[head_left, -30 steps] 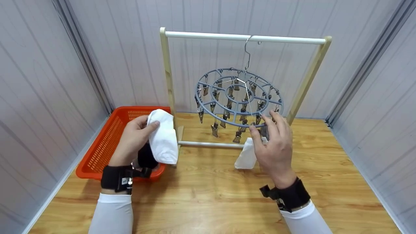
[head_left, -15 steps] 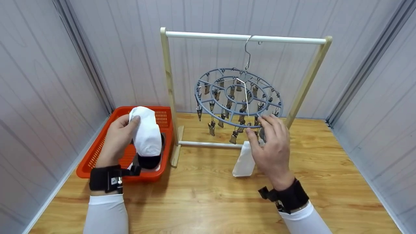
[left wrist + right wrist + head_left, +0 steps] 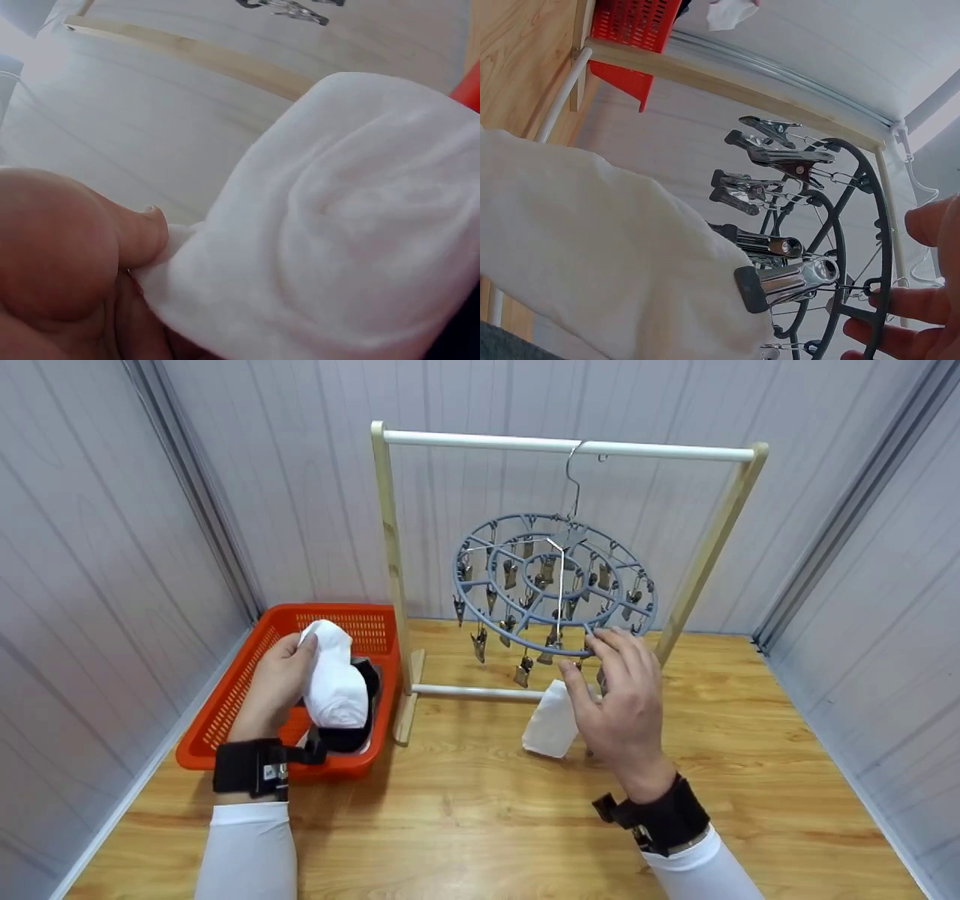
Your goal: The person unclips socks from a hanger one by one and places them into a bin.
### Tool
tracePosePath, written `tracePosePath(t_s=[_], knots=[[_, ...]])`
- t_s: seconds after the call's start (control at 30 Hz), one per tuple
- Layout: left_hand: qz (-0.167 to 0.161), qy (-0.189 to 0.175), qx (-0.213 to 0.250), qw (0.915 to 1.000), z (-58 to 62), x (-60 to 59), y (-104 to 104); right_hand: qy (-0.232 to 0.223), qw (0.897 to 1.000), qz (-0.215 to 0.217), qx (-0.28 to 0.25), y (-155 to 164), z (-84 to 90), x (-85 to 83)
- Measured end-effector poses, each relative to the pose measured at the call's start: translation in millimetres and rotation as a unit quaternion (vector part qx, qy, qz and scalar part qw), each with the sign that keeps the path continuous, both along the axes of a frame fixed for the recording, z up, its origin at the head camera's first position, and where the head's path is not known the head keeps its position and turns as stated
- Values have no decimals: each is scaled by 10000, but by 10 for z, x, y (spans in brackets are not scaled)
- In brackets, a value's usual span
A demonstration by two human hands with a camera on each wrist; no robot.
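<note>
Our left hand grips a white sock over the orange basket at the left, fingers and thumb curled round the cloth; a dark garment lies in the basket under it. Our right hand is raised with fingers loosely spread, its fingertips touching the near rim of the grey round clip hanger. A second white sock, held by a clip, hangs just left of that hand. The hanger hooks onto the wooden rack.
</note>
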State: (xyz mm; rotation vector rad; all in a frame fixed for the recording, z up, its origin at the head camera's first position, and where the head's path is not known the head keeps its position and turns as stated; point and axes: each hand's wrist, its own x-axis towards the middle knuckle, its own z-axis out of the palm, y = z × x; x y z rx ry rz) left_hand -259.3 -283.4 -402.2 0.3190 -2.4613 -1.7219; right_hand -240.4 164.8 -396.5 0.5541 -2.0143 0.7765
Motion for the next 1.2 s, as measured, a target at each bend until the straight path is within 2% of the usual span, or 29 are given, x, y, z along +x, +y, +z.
tracePosePath(t_s=[0.23,0.37,0.6,0.83,0.93,1.07,1.2], knots=[[-259,-307,-344,9986,-121,-46,-75,-49,9999,136,4,-40,-4,15],[-215,-517,-522,9971,-145,-57,-110,16,9997,253,18,-59,-2,20],[1,-737,-945,9928,-116,-44,-142,98,9990,413,111,-71,-8,44],[-6,-680,-1820,9809,-27,-1,-90,227,9976,649,-12,-74,7,78],[-69,-595,-1798,9819,13,19,-39,363,9963,773,-73,-70,21,83],[-248,-473,-1484,9875,69,42,40,598,9939,904,-218,-46,54,73],[-385,-441,-1223,9908,119,51,134,775,9924,826,-486,-3,87,46]])
